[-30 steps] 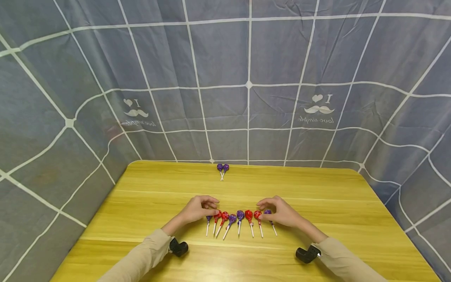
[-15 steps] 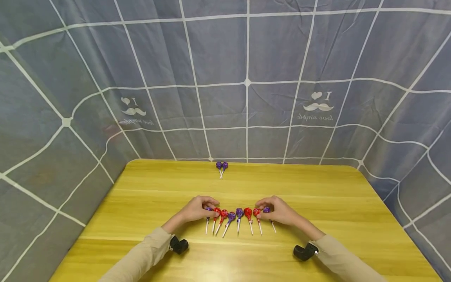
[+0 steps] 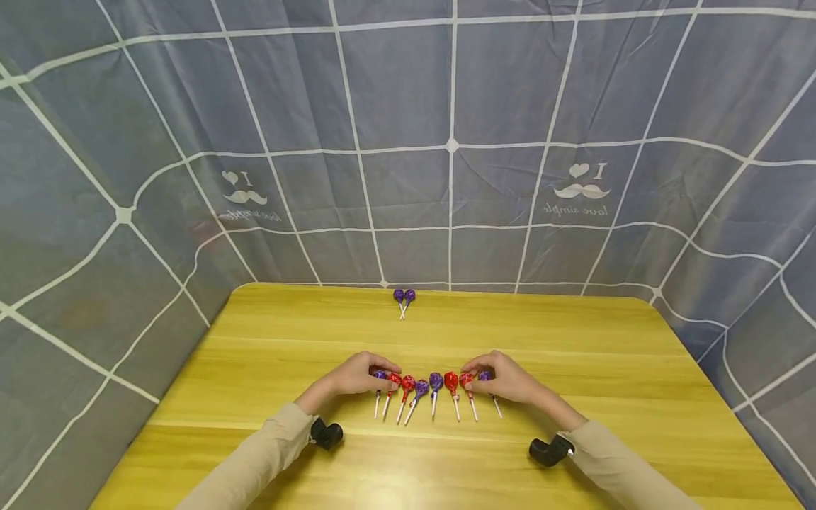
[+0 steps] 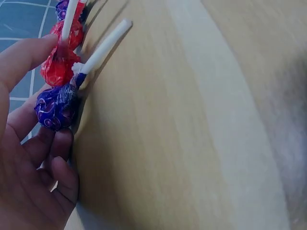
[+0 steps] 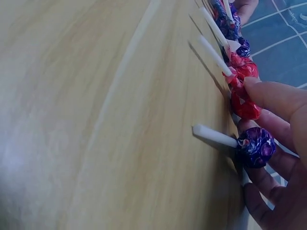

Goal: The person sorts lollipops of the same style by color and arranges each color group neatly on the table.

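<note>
Lollipops lie in a row across the table, red and purple wrapped heads away from the person, white sticks toward it. My left hand (image 3: 360,373) is at the row's left end, its thumb on a red lollipop (image 4: 58,69) and its fingers behind the heads. The outer purple lollipop (image 4: 55,108) sits in front of those fingers. At the right end, my right hand (image 3: 503,377) pinches a red lollipop (image 5: 244,103) with its thumb in front and fingers behind. Beside it, the end purple lollipop (image 5: 256,147) lies against the fingers. Between the hands are two purple lollipops (image 3: 436,382), flanked by red ones (image 3: 451,382).
Two more purple lollipops (image 3: 404,295) lie with crossed sticks near the back edge of the wooden table (image 3: 542,326). A grey curtain (image 3: 408,184) with white lines hangs behind and along both sides. Black wrist cameras (image 3: 327,433) sit at both cuffs.
The second red lollipop from the left has its stick turned a little straighter. Both hands have shifted only slightly, and more of the left-end purple head shows. The head view has tilted slightly.
</note>
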Demonstrator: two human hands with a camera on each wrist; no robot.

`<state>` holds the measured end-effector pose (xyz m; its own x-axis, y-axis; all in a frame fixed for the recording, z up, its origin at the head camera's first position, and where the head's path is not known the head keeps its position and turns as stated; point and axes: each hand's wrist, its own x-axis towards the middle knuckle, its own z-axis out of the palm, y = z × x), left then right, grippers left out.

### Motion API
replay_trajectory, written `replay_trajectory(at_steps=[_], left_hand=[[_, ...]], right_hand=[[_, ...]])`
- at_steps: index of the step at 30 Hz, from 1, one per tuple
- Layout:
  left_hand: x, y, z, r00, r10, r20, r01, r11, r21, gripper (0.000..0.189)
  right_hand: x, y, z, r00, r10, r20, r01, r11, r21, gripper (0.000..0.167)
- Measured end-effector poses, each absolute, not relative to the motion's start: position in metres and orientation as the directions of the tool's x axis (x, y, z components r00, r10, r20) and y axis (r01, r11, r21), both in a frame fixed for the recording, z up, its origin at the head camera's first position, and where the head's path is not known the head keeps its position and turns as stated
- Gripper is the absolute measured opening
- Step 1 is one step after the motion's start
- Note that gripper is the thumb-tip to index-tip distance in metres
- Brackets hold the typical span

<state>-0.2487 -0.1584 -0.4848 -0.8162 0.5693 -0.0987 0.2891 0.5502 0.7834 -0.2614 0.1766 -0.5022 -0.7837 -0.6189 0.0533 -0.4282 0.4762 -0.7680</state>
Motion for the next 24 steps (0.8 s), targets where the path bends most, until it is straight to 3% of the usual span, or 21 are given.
replay_trajectory(at_steps=[7,24], left_hand=[[-0.2508,-0.1605,-0.4846,-0.814,0.571,-0.111,0.3,0.575,0.761,0.037],[-0.2473,-0.1574,-0.4871,-0.845,0.527,-0.089,0.287,0.589,0.755,0.032]], right_hand=[[-0.2621,0.1746,-0.4979,-0.757,-0.65,0.06,-0.473,0.483,-0.737,0.032],[-0.2597,0.1762,-0.4986,-0.767,-0.641,0.035,-0.456,0.506,-0.732,0.029]])
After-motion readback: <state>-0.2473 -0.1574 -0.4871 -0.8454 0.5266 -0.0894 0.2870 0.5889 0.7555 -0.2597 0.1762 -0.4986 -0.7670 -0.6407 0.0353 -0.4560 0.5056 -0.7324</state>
